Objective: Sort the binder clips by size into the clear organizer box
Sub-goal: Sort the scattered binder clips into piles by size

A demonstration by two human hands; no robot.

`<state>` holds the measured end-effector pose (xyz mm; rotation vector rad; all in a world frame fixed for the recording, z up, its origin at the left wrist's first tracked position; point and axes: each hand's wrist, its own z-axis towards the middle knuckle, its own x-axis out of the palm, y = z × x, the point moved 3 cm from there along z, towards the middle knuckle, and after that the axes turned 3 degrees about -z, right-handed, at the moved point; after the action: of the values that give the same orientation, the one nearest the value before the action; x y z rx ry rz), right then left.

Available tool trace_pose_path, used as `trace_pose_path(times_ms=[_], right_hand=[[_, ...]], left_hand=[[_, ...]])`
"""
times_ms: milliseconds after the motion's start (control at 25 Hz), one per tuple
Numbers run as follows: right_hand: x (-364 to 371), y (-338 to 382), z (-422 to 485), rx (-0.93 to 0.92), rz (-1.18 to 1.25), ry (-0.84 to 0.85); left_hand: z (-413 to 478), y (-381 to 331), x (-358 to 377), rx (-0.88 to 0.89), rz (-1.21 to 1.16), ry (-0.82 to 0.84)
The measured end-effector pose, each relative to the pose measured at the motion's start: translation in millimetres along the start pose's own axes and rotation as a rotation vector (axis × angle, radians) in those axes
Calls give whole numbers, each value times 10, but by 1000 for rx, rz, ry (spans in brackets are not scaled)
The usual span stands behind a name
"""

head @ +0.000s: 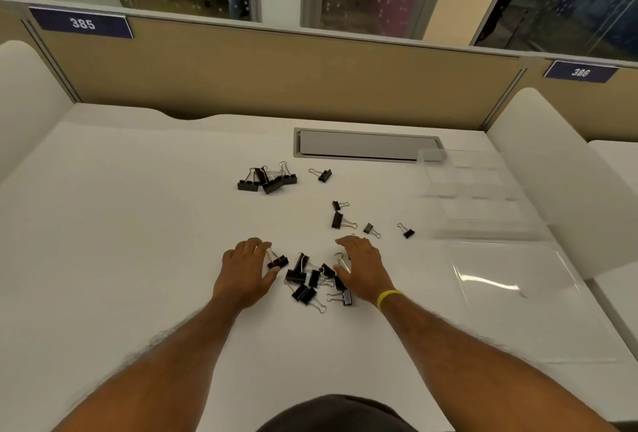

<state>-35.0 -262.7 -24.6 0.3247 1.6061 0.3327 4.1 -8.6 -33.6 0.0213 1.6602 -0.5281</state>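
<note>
Black binder clips point(312, 279) are seen corralled between two hands on a white worktop point(138, 224), the left hand point(247, 271) and right hand point(360, 271) set apart, fingers spread and clamped on nothing, palms low beside the heap; the pose appears meant to gather the pile for sorting. One clip point(277, 261) lies touching the left fingertips. A second cluster point(267, 178) is left well beyond the left hand, and loose clips point(340, 219) are scattered just beyond the right hand. The clear box point(483, 197) is placed far to the right of the right hand, lid point(511, 279) laid open toward the person, its compartments apparently empty, so sorting is judged barely begun. A yellow band point(388, 297) is worn on the right wrist. Partition plates are marked "385" point(82, 23) and "386" point(580, 72).
</note>
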Motion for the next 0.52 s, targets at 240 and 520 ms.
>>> trace_pose_path(times_ms=[240,520], right_hand=[[-65,-236,-233,37,31,32],[-85,-331,-354,16,5,45]], left_hand=[[-116,-67,26,50,-4,-55],[-72,-288,14,113,-18,-51]])
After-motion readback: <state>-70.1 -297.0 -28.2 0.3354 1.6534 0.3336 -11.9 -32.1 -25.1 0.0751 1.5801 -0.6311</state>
